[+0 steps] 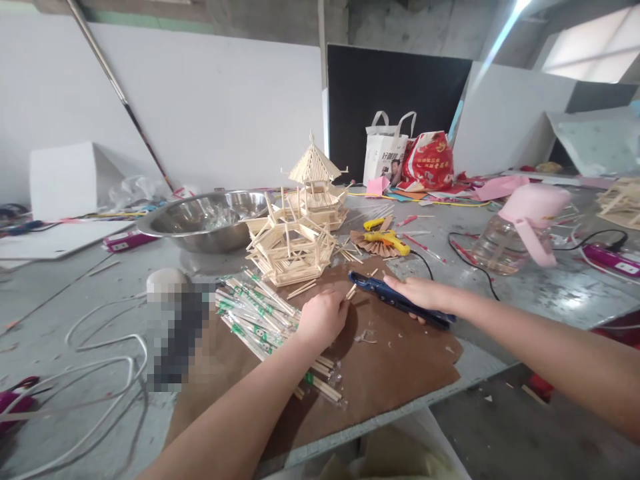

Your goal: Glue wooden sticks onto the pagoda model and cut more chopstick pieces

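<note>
My left hand (pixel 324 319) is closed round wooden chopsticks, whose ends (pixel 352 291) stick out to the right. My right hand (pixel 413 295) grips a dark blue plier-like cutter (pixel 373 285), its jaws close to those ends; whether they touch is unclear. Beneath and beside my left hand lies a pile of chopsticks (pixel 260 313) in clear wrappers with green print. Just beyond stands an open, many-sided frame (pixel 293 250) built from sticks. Behind it rises a stick pavilion (pixel 313 173) with a pointed roof. Short cut sticks (pixel 301 289) lie near the frame.
A brown sheet (pixel 395 373) covers the table's front edge. A steel basin (pixel 200 227) stands back left, with cables (pixel 135 363) nearer. Yellow glue guns (pixel 387 238), a pink-lidded bottle (pixel 510 230) and a black cord are on the right. Bags (pixel 385 157) stand behind.
</note>
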The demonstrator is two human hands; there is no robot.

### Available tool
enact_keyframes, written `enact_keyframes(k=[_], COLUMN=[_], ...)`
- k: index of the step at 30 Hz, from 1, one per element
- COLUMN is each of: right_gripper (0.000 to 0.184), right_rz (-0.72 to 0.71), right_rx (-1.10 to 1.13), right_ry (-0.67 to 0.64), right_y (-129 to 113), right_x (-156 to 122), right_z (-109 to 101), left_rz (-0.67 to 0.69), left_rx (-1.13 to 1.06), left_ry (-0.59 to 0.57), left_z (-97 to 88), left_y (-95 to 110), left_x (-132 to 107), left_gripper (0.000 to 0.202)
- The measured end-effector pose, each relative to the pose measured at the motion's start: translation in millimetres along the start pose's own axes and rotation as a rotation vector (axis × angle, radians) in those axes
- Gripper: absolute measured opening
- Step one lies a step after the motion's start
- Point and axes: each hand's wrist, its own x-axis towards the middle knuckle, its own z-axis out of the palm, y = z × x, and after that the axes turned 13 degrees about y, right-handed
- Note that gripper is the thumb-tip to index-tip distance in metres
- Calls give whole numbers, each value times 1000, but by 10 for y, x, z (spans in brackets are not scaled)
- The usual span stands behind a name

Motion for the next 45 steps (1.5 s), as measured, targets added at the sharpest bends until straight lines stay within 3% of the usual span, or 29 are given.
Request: enact_keyframes(k=[3,6,10,15,19,25,29,35,45], right_gripper=[74,75,70,61,59,30,18,15,16], right_rz=[-85,-208,-232,-310,-443,-912,-1096,-1119,-1012], right_rx=[-78,-324,-540,-639,-625,-484,-525,-597,-627], right_ry=[42,254,439,613,672,633,516,443,439], right_y=[20,37,91,220,252,-74,-365,-486,-433], right_x=[8,14,15,45,65,75,178,328,223], right_z=[-57,-76,10,201,232,200,307,392,362], left_rz=[-13,-18,-54,-139,-136,-139,-184,-220,-112], left_rx=[-128,-239,-361,-459,-492,-535,-569,-568,-481], left_ry=[29,56,70,49,53,44,38,27,115], left_z=[4,14,8,-17,-25,0,-9,-44,-65], left_y=[-55,-113,-169,-197,-188,-197,-215,-202,-167], left_x=[13,24,34,32,26,33,43,43,30], left_gripper=[21,23,26,29,28,27,29,30,25])
